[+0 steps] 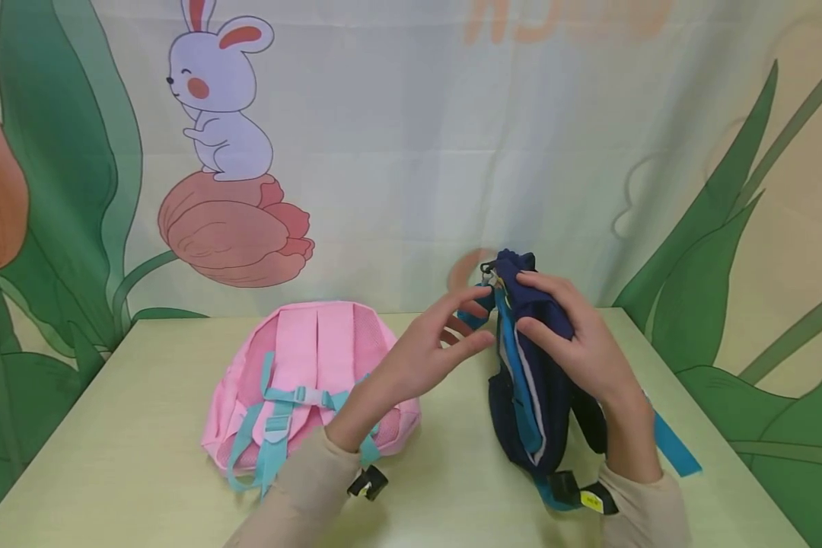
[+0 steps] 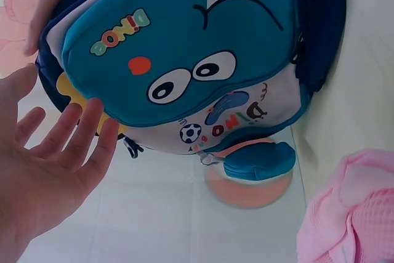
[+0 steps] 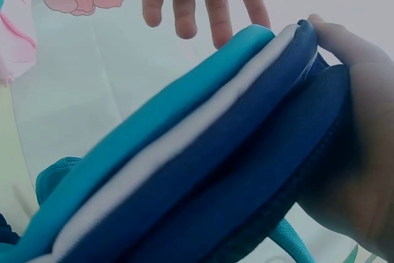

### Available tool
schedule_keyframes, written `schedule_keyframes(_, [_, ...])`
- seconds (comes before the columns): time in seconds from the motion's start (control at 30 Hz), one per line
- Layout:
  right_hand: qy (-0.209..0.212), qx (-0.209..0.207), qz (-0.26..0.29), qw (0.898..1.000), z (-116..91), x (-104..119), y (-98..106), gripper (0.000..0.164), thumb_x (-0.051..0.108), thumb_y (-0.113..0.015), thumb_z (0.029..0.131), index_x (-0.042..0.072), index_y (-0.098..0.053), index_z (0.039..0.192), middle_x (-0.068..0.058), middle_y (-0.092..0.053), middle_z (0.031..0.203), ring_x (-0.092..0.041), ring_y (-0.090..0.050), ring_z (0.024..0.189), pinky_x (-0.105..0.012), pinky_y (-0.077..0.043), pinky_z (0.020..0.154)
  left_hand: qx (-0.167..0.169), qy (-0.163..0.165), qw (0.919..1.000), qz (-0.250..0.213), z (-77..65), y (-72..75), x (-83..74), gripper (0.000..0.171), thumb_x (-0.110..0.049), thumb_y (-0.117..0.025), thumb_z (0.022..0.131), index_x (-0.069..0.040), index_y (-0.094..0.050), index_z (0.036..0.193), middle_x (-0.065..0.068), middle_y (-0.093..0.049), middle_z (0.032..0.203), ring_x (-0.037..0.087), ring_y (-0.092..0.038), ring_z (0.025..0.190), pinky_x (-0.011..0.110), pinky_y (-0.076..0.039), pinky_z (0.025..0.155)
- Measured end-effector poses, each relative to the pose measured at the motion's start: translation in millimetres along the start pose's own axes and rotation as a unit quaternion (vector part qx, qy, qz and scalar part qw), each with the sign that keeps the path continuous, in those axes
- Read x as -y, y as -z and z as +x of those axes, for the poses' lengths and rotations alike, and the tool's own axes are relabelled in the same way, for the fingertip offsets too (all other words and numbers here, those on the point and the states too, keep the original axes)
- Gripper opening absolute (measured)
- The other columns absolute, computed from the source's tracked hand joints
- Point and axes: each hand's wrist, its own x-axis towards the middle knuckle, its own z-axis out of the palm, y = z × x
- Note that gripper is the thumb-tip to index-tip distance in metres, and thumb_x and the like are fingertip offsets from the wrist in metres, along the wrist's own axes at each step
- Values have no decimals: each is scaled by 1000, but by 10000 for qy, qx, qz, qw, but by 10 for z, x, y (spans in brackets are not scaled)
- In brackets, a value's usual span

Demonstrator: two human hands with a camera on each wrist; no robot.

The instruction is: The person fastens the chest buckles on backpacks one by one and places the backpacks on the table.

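A navy and teal backpack [image 1: 551, 403] stands edge-on on the table, its front turned left. In the left wrist view that front shows a teal panel with cartoon eyes [image 2: 191, 78] and printed lettering. My right hand [image 1: 582, 350] rests on the backpack's upper edge, thumb and index finger extended; its other fingers are hidden. My left hand [image 1: 418, 346] is held out in front of the bag, fingers spread and loosely bent, gripping nothing. A small teal pouch [image 2: 258, 161] hangs from the bag beside the left fingertips in the head view.
A pink backpack [image 1: 315, 327] with turquoise straps and buckles lies on the left of the pale table [image 1: 130, 403], straps upward. A blue strap [image 1: 678, 445] trails out at the right. Behind the table hangs a cloth [image 1: 397, 152] printed with a rabbit and flowers.
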Motion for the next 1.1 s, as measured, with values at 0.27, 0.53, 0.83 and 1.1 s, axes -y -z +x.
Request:
schedule_keyframes(0.27, [110,162,167,9997,40,-2,-130,55,22,-64,97,36,-44,147,-1,-43,150,-29,-49,125,-54,-50,92,-157,161,9996,-159,-38,60,6,51,-40,-60,99,-37,-42,147,-3,-56,125,16,-63,98,34,-55,80])
schedule_keyframes(0.53, [225,337,135,9991,74,30,-271,57,26,-67,95,38,-44,146,0,-42,151,-32,-48,129,-58,-50,94,-372,272,9989,-110,-93,119,35,51,-43,-59,98,-39,-43,146,2,-57,126,21,-65,96,34,-54,74])
schedule_keyframes(0.83, [513,519,73,9973,120,61,-445,57,27,-70,93,37,-47,144,5,-40,154,-26,-41,141,-58,-44,105,-671,394,9970,-3,-171,183,40,48,-43,-59,98,-37,-46,144,-2,-60,119,20,-66,90,34,-53,71])
schedule_keyframes(1.1, [752,644,102,9950,138,111,-566,60,27,-73,91,36,-48,144,5,-41,152,-23,-41,141,-55,-44,105,-986,601,9933,-2,-255,215,90,46,-45,-61,97,-36,-50,141,-3,-61,113,16,-65,88,34,-53,73])
